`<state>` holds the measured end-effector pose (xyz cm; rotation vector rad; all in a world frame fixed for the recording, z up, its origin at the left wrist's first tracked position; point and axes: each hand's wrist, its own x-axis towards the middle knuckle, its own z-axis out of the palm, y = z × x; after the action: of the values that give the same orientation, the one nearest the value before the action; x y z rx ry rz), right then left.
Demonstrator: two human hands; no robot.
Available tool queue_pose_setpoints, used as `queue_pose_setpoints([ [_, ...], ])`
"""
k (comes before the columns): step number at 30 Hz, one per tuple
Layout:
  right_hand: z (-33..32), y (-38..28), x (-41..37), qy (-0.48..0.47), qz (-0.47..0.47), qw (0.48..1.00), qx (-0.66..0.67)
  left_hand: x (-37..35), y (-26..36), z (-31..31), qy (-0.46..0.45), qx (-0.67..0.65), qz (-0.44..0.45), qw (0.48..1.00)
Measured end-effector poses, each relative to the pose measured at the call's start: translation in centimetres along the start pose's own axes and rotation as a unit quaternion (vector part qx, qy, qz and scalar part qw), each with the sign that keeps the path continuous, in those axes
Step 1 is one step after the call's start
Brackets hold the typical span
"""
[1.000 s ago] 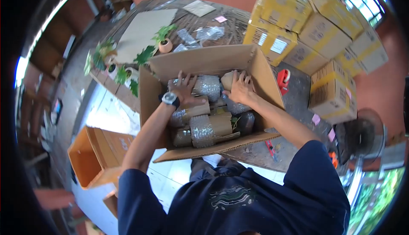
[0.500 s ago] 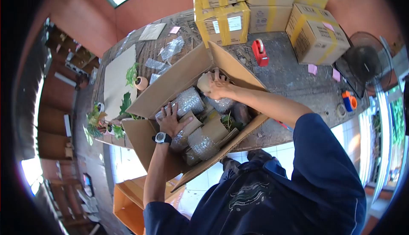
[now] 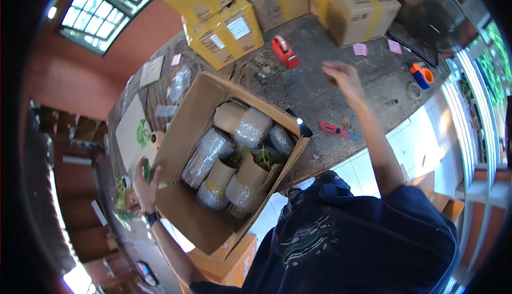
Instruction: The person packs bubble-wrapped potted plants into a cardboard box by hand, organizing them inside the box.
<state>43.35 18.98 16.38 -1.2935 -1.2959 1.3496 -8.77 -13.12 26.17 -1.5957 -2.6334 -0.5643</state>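
An open cardboard box stands at the table's near edge with its flaps up. Inside lie several bubble-wrapped bundles in cardboard sleeves, and green leaves poke out of one. My left hand is just outside the box's left side, fingers spread, holding nothing, near a potted plant with leaves. My right hand hangs over the table, right of the red tape dispenser; it is blurred, its fingers partly bent, with no object visible in it.
Taped cartons are stacked at the back. A fan, an orange and blue tape dispenser and a red-handled tool are at the right. A cardboard sheet and bubble wrap lie left.
Both hands have left the box: the right moved out over the table, the left to the box's outer left side. The view has turned, and the red-handled tool now shows fully.
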Motion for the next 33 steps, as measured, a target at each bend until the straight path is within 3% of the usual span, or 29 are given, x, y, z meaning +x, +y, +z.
queue_pose_setpoints([
  [3,-3.7,6.0,-2.6,0.018,0.103,0.991,0.087,0.4,1.9,1.9,-0.071,0.022,-0.001,0.997],
  [5,-5.5,7.5,-3.6,0.032,0.138,0.988,0.065,0.0,4.9,2.2,-0.018,0.054,0.037,0.998],
  [8,-7.1,9.3,-2.4,0.06,0.14,0.988,0.036,-1.4,8.4,0.8,0.01,0.094,0.022,0.995],
  [11,-7.0,8.9,0.4,0.044,0.094,0.995,0.005,-4.6,8.6,-2.0,0.105,0.149,-0.075,0.98],
  [13,-5.4,6.5,2.1,0.002,0.052,0.999,-0.011,-8.2,7.6,-3.0,0.048,0.154,-0.286,0.945],
  [14,-4.4,4.5,2.5,-0.071,0.089,0.993,0.022,-10.4,7.0,-3.4,0.017,0.147,-0.387,0.91],
  [16,0.4,-2.4,0.5,-0.208,0.165,0.961,0.083,-14.6,3.3,-2.2,-0.111,-0.05,-0.504,0.855],
  [17,2.9,-4.0,0.0,-0.276,0.167,0.946,0.021,-16.6,2.5,-0.5,-0.06,-0.18,-0.427,0.884],
  [18,5.7,-5.1,-0.5,-0.336,0.172,0.925,-0.039,-17.3,1.8,1.7,-0.023,-0.144,-0.348,0.926],
  [19,9.2,-6.0,-1.0,-0.383,0.036,0.906,-0.175,-16.6,2.5,2.5,-0.001,-0.059,-0.36,0.931],
  [20,12.3,-6.7,-1.4,-0.415,-0.095,0.852,-0.305,-15.5,3.4,3.7,0.011,0.023,-0.365,0.931],
  [22,16.1,-8.5,-2.6,-0.374,-0.211,0.743,-0.513,-13.7,6.7,3.0,0.004,0.029,-0.339,0.94],
  [25,14.5,-6.7,-3.9,-0.344,-0.31,0.718,-0.519,-15.8,7.7,3.6,0.052,0.001,-0.266,0.963],
  [27,15.6,-7.0,-1.6,-0.335,-0.232,0.761,-0.505,-15.9,5.4,5.4,0.108,0.033,-0.222,0.968],
  [28,15.3,-6.5,-1.7,-0.34,-0.172,0.777,-0.501,-15.2,6.2,4.7,0.08,0.023,-0.243,0.967],
  [30,15.5,-7.5,-2.8,-0.34,-0.212,0.761,-0.511,-12.3,8.4,1.9,0.031,0.004,-0.279,0.96],
  [32,14.3,-6.3,-5.6,-0.292,-0.346,0.754,-0.476,-12.4,7.1,2.9,0.057,0.016,-0.225,0.973],
  [33,14.4,-6.6,-5.3,-0.307,-0.315,0.758,-0.482,-11.8,6.6,3.0,0.074,0.014,-0.206,0.976],
])
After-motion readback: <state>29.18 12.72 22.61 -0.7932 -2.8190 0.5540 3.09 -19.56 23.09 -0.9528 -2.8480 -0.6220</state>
